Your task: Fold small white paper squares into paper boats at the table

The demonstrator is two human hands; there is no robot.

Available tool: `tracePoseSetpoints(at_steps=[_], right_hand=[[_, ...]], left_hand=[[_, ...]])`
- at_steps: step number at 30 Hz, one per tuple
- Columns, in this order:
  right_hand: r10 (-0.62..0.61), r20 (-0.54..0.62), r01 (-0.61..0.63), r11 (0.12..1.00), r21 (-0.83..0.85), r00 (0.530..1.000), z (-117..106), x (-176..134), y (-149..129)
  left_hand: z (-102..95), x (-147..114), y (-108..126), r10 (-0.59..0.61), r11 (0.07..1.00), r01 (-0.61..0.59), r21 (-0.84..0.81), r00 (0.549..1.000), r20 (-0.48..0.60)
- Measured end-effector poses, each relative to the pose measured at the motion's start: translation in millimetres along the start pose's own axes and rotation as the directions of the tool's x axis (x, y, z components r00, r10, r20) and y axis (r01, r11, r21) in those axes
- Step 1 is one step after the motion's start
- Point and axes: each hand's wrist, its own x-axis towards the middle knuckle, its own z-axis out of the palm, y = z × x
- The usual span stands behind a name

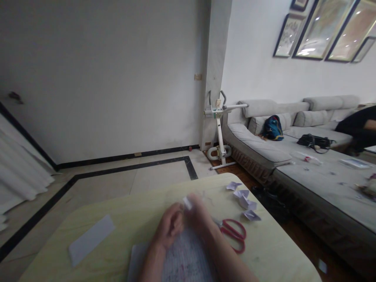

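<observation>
My left hand (pixel 171 224) and my right hand (pixel 197 214) meet above the middle of the table. A small piece of folded white paper (pixel 187 203) shows at the fingers of my right hand, which is smeared by motion. The fingers of my left hand are curled in close beside it; what they hold, if anything, is hidden. Under my wrists lies a sheet of paper with lines and writing (pixel 185 260). Red-handled scissors (pixel 235 235) rest just right of my right forearm, their blades partly covered by it.
Several small folded paper shapes (pixel 246 203) sit along the table's right edge. A blank paper strip (pixel 91 239) lies on the left of the pale table (pixel 129 211). Beyond are an exercise bike (pixel 219 137), a grey sofa (pixel 258 145) with bags, and a person in dark clothing (pixel 360 127).
</observation>
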Motion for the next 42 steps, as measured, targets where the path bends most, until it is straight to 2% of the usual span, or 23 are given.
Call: tracePoseSetpoints(at_steps=[4, 8, 14, 20, 25, 32, 39, 42], right_hand=[[0.062, 0.042, -0.067, 0.99, 0.126, 0.997, 1, 1, 0], [0.132, 0.086, -0.149, 0.963, 0.224, 0.987, 1, 1, -1], [0.134, 0.128, -0.156, 0.971, 0.184, 0.983, 0, 2, 5], [0.024, 0.021, -0.023, 0.999, -0.021, 1.0, 4, -2, 9], [-0.032, -0.002, 0.031, 0.987, -0.156, 0.999, 6, -7, 3], [0.01, 0.002, -0.01, 0.999, -0.05, 1.0, 6, -4, 9], [0.005, 0.036, -0.004, 1.0, -0.027, 0.999, 4, -3, 9], [-0.005, 0.024, 0.006, 0.999, -0.046, 1.0, 3, -2, 9]], left_hand=[[3.0, 2, -5, 0.05, 0.987, -0.044, 0.155, 0.998, -0.031], [5.6, 1, -7, 0.091, 0.968, -0.075, 0.239, 0.994, -0.057], [4.3, 2, -7, 0.089, 0.958, -0.045, 0.283, 0.986, -0.143], [-0.4, 5, -8, 0.124, 0.973, -0.08, 0.215, 0.972, -0.199], [0.2, 4, -5, 0.087, 0.988, -0.05, 0.148, 0.964, -0.251], [2.5, 4, -7, 0.114, 0.965, -0.063, 0.254, 0.975, -0.192], [1.1, 4, -7, 0.136, 0.964, -0.092, 0.249, 0.977, -0.164], [1.0, 4, -7, 0.131, 0.969, -0.084, 0.234, 0.972, -0.194]])
